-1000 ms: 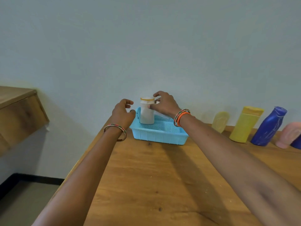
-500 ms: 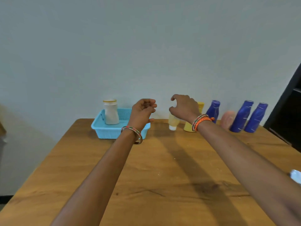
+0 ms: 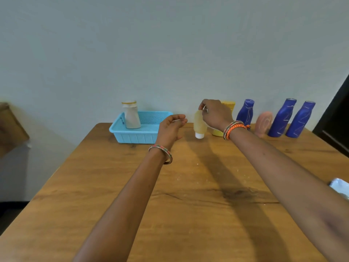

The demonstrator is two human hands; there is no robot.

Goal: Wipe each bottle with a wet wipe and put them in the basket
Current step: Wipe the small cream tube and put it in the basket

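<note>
Our right hand (image 3: 216,115) pinches the pale tube (image 3: 199,124) by its flat top end; left hand (image 3: 171,129) loosely curled, empty. Tube looks light, squashy — we'd grip mid-body.

Change over the last second. The right hand (image 3: 215,114) has left the white bottle (image 3: 131,116), which now stands alone in the blue basket (image 3: 138,137) near the desk's (image 3: 188,205) far left corner, and has travelled right along the far edge to the pale yellow tube (image 3: 199,124). Half a second ago it hovered open just above the tube; its fingers now pinch the tube's top end. The left hand (image 3: 171,129) has come away from the basket's left rim and now hangs, loosely curled, between basket and tube.
</note>
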